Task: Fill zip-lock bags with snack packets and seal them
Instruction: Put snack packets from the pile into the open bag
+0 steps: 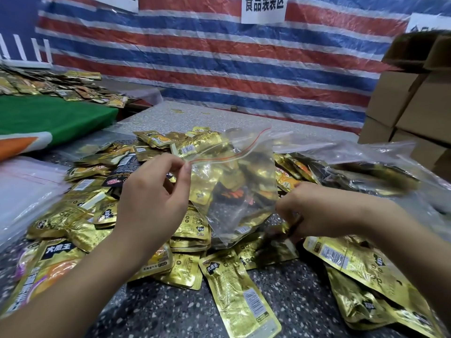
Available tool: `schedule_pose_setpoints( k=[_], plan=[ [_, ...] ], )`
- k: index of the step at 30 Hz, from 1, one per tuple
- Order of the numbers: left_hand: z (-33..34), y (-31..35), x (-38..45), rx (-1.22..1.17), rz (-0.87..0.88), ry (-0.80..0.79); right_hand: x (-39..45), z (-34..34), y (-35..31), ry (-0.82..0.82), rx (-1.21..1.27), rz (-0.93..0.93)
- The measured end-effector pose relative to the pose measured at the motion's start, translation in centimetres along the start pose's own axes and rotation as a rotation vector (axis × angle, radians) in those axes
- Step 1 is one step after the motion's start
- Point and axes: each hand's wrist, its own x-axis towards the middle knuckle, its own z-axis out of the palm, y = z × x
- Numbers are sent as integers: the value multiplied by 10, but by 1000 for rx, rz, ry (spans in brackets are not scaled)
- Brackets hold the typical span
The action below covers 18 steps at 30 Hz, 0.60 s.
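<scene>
A clear zip-lock bag (240, 191) with a red seal line stands open over the pile, holding several gold snack packets. My left hand (156, 191) pinches the near left corner of its mouth between thumb and forefinger. My right hand (314, 211) reaches down at the bag's lower right side, its fingers curled among gold packets (280, 240); the picture is blurred there, so what it holds is unclear. Loose gold packets (234, 291) cover the speckled table (170, 311) around both hands.
Filled clear bags (371, 172) lie at the right. Cardboard boxes (412, 106) are stacked at the far right. A stack of empty zip-lock bags (26, 186) sits at the left, beside a green-covered table (48, 115) with more packets behind it. A striped tarp hangs at the back.
</scene>
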Motion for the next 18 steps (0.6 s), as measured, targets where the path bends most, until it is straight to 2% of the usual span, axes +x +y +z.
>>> schedule_pose_setpoints(
  k=[3, 7, 10, 14, 18],
  plan=[
    [1, -1, 0, -2, -1, -2, -1, 0, -7, -39, 127, -7],
    [2, 0, -2, 11, 20, -34, 2, 7, -13, -15, 57, -62],
    [1, -1, -1, -2, 19, -40, -1, 3, -13, 6, 167, -94],
    [1, -1, -1, -13, 35, -44, -14, -19, -8, 139, 551, -191],
    [2, 2, -2, -49, 92, -93, -22, -47, -9, 412, 1162, -376]
  ],
)
